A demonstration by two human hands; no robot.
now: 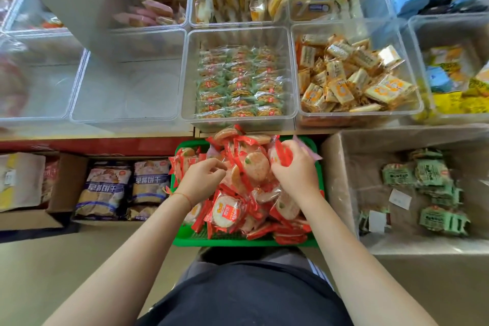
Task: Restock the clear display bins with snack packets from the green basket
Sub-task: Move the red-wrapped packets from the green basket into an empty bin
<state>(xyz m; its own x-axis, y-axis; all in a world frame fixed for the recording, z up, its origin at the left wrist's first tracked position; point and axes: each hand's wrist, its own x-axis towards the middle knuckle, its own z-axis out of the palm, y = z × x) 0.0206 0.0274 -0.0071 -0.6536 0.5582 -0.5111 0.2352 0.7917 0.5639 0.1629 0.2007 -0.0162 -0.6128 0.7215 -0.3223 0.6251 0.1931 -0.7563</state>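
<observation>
A green basket (185, 239) in front of me is heaped with red-wrapped round snack packets (227, 213). My left hand (202, 180) rests on the left side of the heap, fingers curled and pinching at a wrapper. My right hand (293, 169) is closed around a red packet at the heap's upper right. Above the basket a clear bin (238, 122) holds neat rows of green-wrapped packets. To its left stands a clear bin (127, 119) with nothing in it.
A clear bin (360, 114) of orange and white packets sits at the right. More filled bins line the back row. A cardboard box (341, 193) with green packets stands right of the basket, and boxes with blue biscuit bags (105, 188) stand left.
</observation>
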